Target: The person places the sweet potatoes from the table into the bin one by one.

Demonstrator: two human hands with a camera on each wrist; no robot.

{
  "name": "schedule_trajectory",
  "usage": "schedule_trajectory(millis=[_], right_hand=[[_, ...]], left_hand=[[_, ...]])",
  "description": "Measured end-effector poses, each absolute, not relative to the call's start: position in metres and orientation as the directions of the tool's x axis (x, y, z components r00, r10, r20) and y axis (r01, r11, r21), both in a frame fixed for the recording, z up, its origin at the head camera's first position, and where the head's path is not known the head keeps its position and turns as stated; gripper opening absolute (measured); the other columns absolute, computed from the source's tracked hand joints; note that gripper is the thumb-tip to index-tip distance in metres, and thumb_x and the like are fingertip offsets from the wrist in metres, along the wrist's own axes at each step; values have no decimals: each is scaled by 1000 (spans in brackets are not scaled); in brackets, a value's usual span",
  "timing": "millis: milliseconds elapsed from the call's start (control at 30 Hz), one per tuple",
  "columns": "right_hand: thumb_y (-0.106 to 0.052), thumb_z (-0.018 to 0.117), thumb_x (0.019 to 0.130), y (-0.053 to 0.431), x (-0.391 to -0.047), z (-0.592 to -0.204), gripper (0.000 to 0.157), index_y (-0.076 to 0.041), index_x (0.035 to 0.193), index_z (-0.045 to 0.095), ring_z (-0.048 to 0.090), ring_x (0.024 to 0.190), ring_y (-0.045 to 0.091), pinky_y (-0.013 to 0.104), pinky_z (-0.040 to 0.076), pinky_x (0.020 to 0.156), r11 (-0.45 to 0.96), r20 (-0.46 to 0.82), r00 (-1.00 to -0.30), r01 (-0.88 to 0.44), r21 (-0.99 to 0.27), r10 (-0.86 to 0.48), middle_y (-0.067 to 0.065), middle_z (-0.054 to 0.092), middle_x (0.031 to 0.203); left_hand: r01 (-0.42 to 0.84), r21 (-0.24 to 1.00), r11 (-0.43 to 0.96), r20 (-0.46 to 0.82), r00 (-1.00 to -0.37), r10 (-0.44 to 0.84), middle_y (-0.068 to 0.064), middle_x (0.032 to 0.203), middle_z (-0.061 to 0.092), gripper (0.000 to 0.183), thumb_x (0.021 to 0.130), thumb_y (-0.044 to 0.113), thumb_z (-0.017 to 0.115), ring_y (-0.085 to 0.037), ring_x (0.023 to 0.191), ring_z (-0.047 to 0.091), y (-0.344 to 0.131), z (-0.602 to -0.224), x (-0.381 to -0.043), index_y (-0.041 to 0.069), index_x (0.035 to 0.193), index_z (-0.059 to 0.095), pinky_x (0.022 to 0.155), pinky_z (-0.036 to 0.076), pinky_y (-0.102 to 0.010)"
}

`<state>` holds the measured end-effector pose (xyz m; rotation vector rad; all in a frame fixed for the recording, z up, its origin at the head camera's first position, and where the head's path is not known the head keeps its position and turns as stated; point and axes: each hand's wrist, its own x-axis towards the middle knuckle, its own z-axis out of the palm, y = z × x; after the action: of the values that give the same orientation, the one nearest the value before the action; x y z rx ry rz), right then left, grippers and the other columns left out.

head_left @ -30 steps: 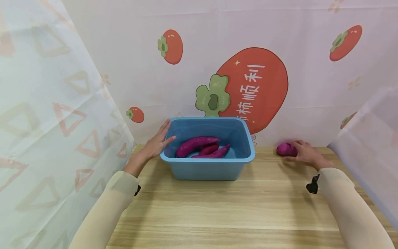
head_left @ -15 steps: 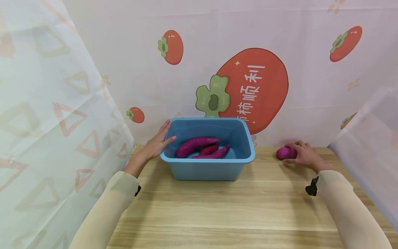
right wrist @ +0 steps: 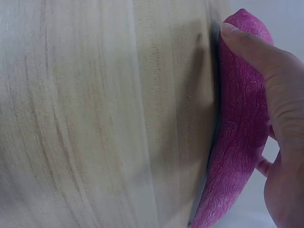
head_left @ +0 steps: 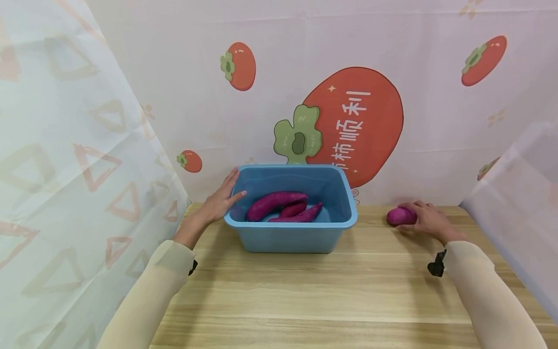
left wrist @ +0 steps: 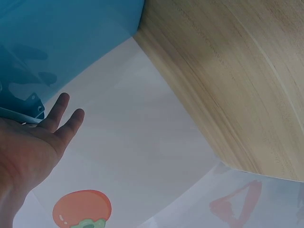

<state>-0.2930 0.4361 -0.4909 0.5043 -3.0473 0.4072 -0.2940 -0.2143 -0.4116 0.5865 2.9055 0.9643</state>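
Observation:
My right hand (head_left: 426, 220) grips a purple sweet potato (head_left: 400, 216) at the back right of the table. The right wrist view shows this sweet potato (right wrist: 240, 104) as long, curved and wrinkled, with the thumb along one side and fingers reaching round the other. It lies close to the wood. On the left, my left hand (head_left: 220, 201) rests at the left rim of a blue plastic bin (head_left: 289, 238), fingers fairly straight and thumb over the edge. In the bin lie several purple sweet potatoes, among them a large curved one (head_left: 274, 202) and a slimmer one (head_left: 301, 215).
The wooden table (head_left: 322, 295) meets a back wall sheet (head_left: 429, 121) printed with persimmons right behind the bin and the held sweet potato. Sheets also close off the left side (head_left: 87, 194) and the right side (head_left: 519, 218).
My right hand has settled slightly lower over the sweet potato, whose near end has turned a little. The left hand, the bin and its contents have stayed in place.

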Motion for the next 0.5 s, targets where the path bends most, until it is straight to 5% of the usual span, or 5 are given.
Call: schedule_trajectory(millis=[500], right_hand=[[-52, 89, 82, 438, -292, -508, 74, -8, 135, 64, 67, 98, 44, 63, 57, 79, 896, 81, -943, -332, -294, -323, 27, 64, 116]], left_hand=[[341, 591, 731, 93, -929, 358, -4, 180, -7, 82, 111, 52, 41, -36, 165, 3, -215, -410, -293, 15, 171, -1, 120, 15, -79]])
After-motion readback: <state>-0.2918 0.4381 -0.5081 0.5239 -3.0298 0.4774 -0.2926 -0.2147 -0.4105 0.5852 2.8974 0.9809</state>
